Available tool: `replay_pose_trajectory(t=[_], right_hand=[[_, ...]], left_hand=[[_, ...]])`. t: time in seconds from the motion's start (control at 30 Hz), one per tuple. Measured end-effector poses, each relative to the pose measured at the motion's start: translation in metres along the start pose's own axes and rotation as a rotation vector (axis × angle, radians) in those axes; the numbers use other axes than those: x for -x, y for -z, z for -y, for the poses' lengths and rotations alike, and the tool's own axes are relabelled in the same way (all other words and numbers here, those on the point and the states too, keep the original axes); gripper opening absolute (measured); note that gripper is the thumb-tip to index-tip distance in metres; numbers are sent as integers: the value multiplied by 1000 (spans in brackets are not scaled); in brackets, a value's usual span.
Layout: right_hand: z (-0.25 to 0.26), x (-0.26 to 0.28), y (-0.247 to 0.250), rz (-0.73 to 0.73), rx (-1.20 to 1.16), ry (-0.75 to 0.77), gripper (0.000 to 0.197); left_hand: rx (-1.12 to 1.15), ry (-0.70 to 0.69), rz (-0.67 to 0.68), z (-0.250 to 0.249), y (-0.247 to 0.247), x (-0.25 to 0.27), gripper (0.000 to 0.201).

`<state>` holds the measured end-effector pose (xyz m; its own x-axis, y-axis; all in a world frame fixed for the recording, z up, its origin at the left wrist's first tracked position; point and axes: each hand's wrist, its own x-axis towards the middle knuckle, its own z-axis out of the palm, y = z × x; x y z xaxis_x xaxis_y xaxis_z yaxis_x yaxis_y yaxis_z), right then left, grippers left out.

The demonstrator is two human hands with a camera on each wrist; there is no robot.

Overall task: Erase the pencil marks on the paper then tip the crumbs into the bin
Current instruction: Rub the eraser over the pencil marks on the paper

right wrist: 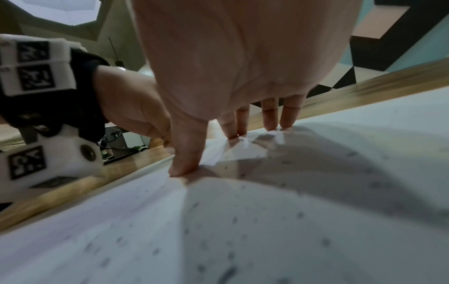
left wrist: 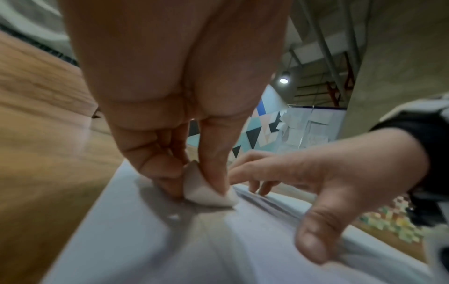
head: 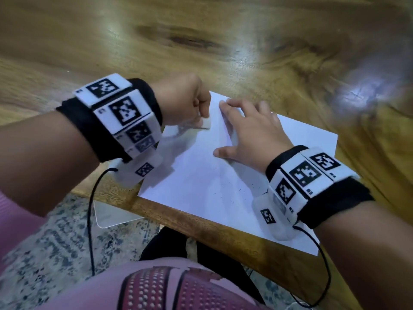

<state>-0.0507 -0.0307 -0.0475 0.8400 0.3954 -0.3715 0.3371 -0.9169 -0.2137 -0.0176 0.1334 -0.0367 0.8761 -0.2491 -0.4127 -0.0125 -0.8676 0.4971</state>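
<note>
A white sheet of paper [head: 201, 180] lies at the near edge of a wooden table [head: 156, 41]. My left hand [head: 190, 101] pinches a white eraser [left wrist: 206, 192] between thumb and fingers and presses it onto the paper's far left part. The eraser [head: 206, 125] shows just below that fist in the head view. My right hand [head: 248, 130] lies spread on the paper, fingertips and thumb pressing it flat [right wrist: 184, 169]. Small dark crumbs [head: 228, 193] are scattered over the near part of the sheet, also seen as dark crumbs [right wrist: 233, 221] in the right wrist view.
The table edge [head: 212, 222] runs just below the paper, which slightly overhangs it. A clear plastic sheet [head: 111, 215] lies on the speckled floor under the table. My lap in pink clothing [head: 156, 287] is near the bottom. Cables hang from both wristbands.
</note>
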Motion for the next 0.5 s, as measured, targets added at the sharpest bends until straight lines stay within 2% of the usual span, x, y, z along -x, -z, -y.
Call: replay_pose_trajectory(t=[0.03, 0.13, 0.2, 0.27, 0.4, 0.43, 0.5], right_hand=[[0, 0, 0, -3, 5, 4, 92], [-1, 0, -1, -10, 12, 10, 92], [-1, -1, -1, -12, 14, 8, 92], [-1, -1, -1, -12, 8, 7, 92], [-1, -1, -1, -8, -3, 1, 93], [-2, -1, -1, -7, 3, 2, 93], [-2, -1, -2, -9, 11, 4, 93]], left_hand=[[9, 3, 7, 0, 1, 0, 10], [23, -9, -162, -6, 8, -13, 14], [-31, -19, -218, -12, 12, -19, 16], [-61, -32, -185, -10, 11, -18, 13], [-61, -40, 34, 0, 3, 4, 8], [-72, -44, 48, 1, 2, 5, 9], [-69, -53, -21, -2, 4, 1, 9]])
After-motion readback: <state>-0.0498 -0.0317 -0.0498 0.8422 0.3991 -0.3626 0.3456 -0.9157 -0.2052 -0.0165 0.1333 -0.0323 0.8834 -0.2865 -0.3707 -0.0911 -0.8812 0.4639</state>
